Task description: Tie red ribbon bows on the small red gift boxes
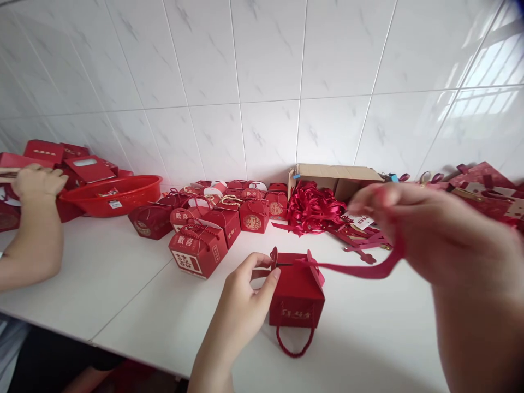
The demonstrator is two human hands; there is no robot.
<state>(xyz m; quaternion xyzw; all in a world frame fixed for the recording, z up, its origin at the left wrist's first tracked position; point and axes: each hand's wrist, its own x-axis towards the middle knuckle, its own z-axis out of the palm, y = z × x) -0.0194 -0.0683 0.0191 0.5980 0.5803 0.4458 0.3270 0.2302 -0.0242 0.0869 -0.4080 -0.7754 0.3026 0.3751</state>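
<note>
A small red gift box [297,297] stands on the white table [368,338] in front of me, its top flaps up and a red cord handle hanging at its near side. My left hand [241,300] pinches the box's left top flap. My right hand [434,234], raised and blurred, is closed on a red ribbon [360,268] that runs from the box's top to my fingers.
Several finished red boxes [198,248] stand behind the box on the left. A cardboard box [335,177] spilling red ribbons [313,207] sits by the tiled wall. A red basin [114,194] and flat red cards lie far left, where another person's hand [36,183] works.
</note>
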